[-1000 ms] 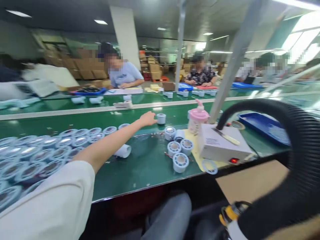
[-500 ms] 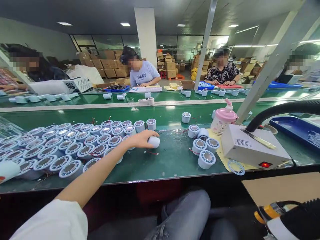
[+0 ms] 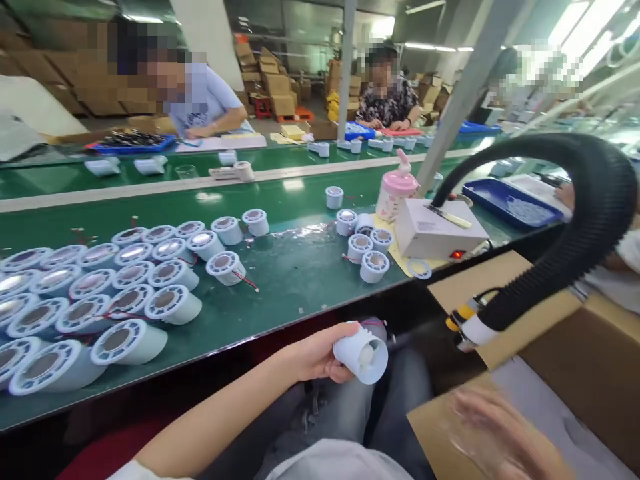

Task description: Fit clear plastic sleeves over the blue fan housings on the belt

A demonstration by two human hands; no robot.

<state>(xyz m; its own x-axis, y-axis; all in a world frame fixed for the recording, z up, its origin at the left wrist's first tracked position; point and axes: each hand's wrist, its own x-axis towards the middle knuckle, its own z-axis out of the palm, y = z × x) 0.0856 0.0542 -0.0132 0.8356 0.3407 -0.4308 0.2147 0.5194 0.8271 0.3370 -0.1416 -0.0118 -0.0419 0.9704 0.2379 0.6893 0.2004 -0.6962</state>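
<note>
My left hand point(image 3: 325, 357) is closed around a light-blue cylindrical housing point(image 3: 360, 353), held above my lap in front of the bench edge. Its open end faces me, and something whitish shows inside. Behind it, a greyish rounded part point(image 3: 375, 327) with a red wire is partly hidden. My right hand point(image 3: 500, 427) is smeared by motion at the lower right, over a cardboard box point(image 3: 555, 360), so its fingers cannot be made out. On the bench to the left stand rows of similar housings point(image 3: 173, 303) with ringed tops, some trailing red wires.
A smaller group of housings point(image 3: 375, 265) stands near a grey box-shaped device point(image 3: 440, 230) with a lit red switch. A black corrugated hose point(image 3: 575, 200) arches across the right side. Beyond the green belt point(image 3: 295, 200), people sit working. A blue tray point(image 3: 510, 203) lies at right.
My left hand has left the bench and come down towards me, now with the housing above my lap. My right hand has entered at the lower right. The view has swung to the right.
</note>
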